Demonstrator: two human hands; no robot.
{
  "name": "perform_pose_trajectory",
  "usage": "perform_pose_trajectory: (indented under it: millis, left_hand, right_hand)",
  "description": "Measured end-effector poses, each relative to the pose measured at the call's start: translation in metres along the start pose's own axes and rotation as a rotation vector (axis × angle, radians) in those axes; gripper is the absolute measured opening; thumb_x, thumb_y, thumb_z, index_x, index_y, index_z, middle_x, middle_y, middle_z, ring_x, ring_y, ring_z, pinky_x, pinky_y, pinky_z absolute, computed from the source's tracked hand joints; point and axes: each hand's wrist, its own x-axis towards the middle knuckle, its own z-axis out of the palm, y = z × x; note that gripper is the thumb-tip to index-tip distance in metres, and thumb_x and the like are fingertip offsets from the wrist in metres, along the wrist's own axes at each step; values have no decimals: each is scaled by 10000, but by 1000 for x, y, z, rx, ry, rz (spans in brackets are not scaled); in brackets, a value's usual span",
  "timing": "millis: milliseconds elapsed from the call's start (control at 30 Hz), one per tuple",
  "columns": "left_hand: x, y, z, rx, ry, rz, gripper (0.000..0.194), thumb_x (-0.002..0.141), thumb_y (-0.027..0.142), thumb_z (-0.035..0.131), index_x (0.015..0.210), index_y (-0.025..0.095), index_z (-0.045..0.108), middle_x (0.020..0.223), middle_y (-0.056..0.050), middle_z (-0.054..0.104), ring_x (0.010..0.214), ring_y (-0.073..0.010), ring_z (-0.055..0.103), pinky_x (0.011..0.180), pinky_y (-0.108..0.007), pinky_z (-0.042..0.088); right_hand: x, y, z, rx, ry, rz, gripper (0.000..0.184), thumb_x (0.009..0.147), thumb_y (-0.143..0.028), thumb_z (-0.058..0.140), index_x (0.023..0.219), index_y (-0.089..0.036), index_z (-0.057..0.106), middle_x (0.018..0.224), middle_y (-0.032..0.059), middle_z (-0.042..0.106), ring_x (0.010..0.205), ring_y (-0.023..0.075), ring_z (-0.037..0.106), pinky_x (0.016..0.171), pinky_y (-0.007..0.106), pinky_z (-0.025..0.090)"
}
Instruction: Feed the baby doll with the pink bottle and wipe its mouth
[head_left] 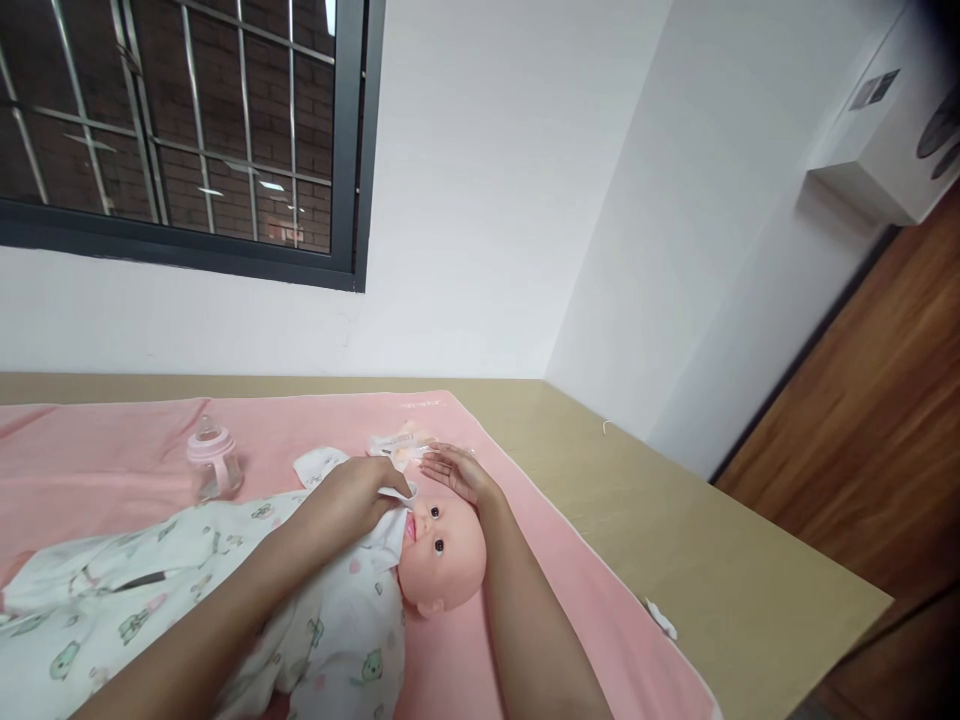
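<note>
A baby doll [450,560] lies on its back with its bald head toward the right, dressed in a white garment [142,620] with small animal prints. At its chin, my left hand [367,492] pinches the edge of a white cloth [386,540] beside the mouth. My right hand [454,472] curves around the far side of the doll's head, fingers stretched out and holding nothing. Just beyond those fingertips is a clear plastic packet [390,446] with a peach-coloured print. My left forearm covers part of the doll's body.
A pink-topped baby bottle [214,462] stands upright beyond the doll's body. Beneath everything, a pink sheet [555,600] covers part of a tan tabletop [675,530]. A small white scrap [661,618] lies at the sheet's right edge. Behind are a white wall and a barred window [172,130].
</note>
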Motion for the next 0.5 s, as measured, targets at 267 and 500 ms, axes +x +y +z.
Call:
perform_pose_trajectory:
  millis: [267, 500]
  left_hand:
    - [3, -5, 0, -18, 49, 23, 316, 791, 22, 548, 913, 205, 775, 1031, -20, 736, 984, -210, 657, 847, -302, 454]
    - [-1, -6, -5, -174, 27, 145, 424, 685, -97, 504, 790, 212, 775, 941, 13, 719, 899, -135, 659, 796, -208, 440]
  right_hand:
    - [0, 0, 1, -11, 6, 7, 230, 838, -204, 670, 1046, -120, 616, 880, 89, 734, 858, 193, 737, 994, 375, 534]
    - [0, -1, 2, -13, 8, 6, 220, 854, -198, 644, 1054, -113, 616, 881, 97, 733, 862, 197, 736, 982, 376, 542]
